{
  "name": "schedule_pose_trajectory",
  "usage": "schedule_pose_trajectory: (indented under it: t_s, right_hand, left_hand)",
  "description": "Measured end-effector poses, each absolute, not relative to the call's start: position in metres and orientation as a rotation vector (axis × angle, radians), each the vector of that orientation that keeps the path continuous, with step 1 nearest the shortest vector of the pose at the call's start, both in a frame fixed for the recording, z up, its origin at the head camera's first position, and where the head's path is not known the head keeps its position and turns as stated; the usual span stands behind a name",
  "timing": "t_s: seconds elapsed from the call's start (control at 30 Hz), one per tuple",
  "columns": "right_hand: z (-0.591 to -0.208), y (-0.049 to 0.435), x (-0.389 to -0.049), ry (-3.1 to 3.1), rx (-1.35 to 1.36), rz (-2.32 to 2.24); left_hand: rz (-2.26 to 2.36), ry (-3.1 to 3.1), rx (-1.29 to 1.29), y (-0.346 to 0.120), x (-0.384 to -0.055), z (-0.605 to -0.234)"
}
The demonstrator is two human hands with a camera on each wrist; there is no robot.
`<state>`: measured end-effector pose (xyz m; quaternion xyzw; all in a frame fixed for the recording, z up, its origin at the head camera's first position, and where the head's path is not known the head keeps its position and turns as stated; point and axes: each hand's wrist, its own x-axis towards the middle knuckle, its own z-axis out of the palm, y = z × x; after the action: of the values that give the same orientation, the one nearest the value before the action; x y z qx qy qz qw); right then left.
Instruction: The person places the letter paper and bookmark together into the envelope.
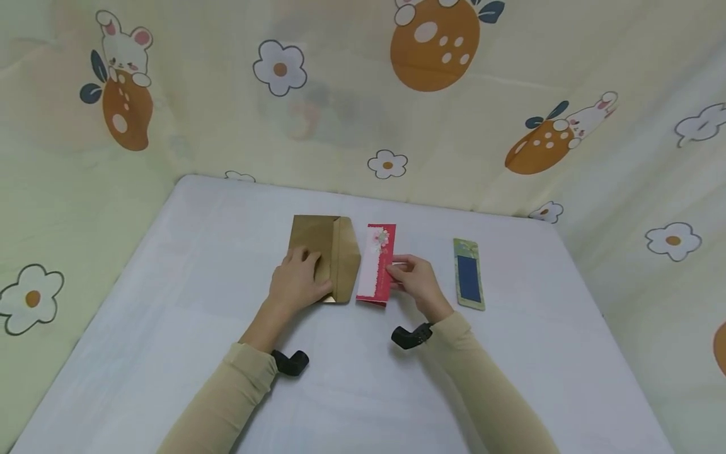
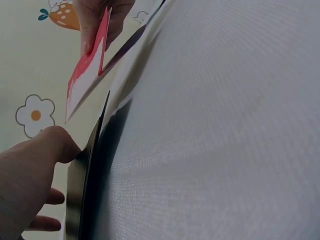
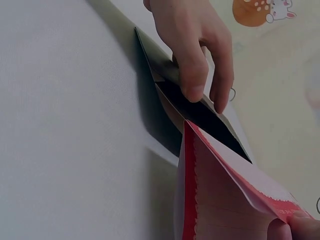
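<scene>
A gold envelope [image 1: 314,232] lies on the table with its flap unfolded to the right. My left hand [image 1: 296,280] grips it near the mouth. In the right wrist view the mouth gapes, dark inside, beside the thumb of that left hand [image 3: 187,40]. Just right of the flap, my right hand [image 1: 418,282] pinches a folded red and white card [image 1: 370,265] by its right edge. The card has a flower decoration on its front. In the right wrist view, its halves stand apart and one corner overlaps the envelope's mouth [image 3: 200,112].
A narrow green item with a dark blue panel [image 1: 469,277] lies right of my right hand. The white-covered table [image 1: 351,403] meets a patterned curtain [image 1: 340,132] at its back edge. Black wrist mounts [image 1: 411,336] stick out from both sleeves.
</scene>
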<state>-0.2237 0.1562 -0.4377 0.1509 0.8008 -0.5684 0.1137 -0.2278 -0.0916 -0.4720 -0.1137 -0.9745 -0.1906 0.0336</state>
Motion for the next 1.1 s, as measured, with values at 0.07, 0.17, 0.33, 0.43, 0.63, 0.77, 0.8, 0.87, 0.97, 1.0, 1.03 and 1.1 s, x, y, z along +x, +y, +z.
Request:
schedule_pose_trajectory:
  t_s: [0.07, 0.17, 0.33, 0.43, 0.63, 0.77, 0.8, 0.87, 0.97, 1.0, 1.03, 1.1]
  right_hand:
    - [-0.438, 0.152, -0.226, 2.357, 0.443, -1.657]
    - [-0.438, 0.145, -0.230, 2.355, 0.446, -1.652]
    - [-0.441, 0.135, -0.234, 2.339, 0.451, -1.646]
    - [-0.443, 0.130, -0.237, 2.339, 0.457, -1.642]
    - [-0.449, 0.122, -0.243, 2.347, 0.456, -1.624]
    - [-0.454, 0.119, -0.246, 2.356, 0.441, -1.612]
    - [-0.455, 0.118, -0.247, 2.359, 0.440, -1.606]
    - [-0.456, 0.116, -0.248, 2.362, 0.443, -1.600]
    - [-0.458, 0.113, -0.250, 2.371, 0.438, -1.589]
    - [-0.459, 0.112, -0.250, 2.373, 0.442, -1.586]
    - [-0.459, 0.112, -0.250, 2.376, 0.438, -1.585]
    - [-0.459, 0.110, -0.251, 2.389, 0.427, -1.577]
  left_hand:
    - [-0.586, -2.994, -0.348, -0.091, -0.229, -0.472]
    - [-0.580, -2.990, -0.342, -0.091, -0.230, -0.473]
    - [-0.585, -2.989, -0.329, -0.092, -0.230, -0.473]
    - [-0.602, -2.984, -0.327, -0.093, -0.229, -0.473]
    - [-0.614, -2.990, -0.330, -0.093, -0.229, -0.474]
    - [-0.603, -3.000, -0.334, -0.092, -0.230, -0.475]
    - [-0.595, -3.003, -0.334, -0.092, -0.230, -0.475]
    - [-0.581, -3.007, -0.335, -0.092, -0.230, -0.475]
    - [-0.567, -3.008, -0.338, -0.092, -0.230, -0.475]
    - [-0.561, -3.012, -0.336, -0.092, -0.230, -0.475]
    - [-0.560, -3.012, -0.336, -0.092, -0.230, -0.474]
    - [-0.562, -3.012, -0.333, -0.093, -0.230, -0.474]
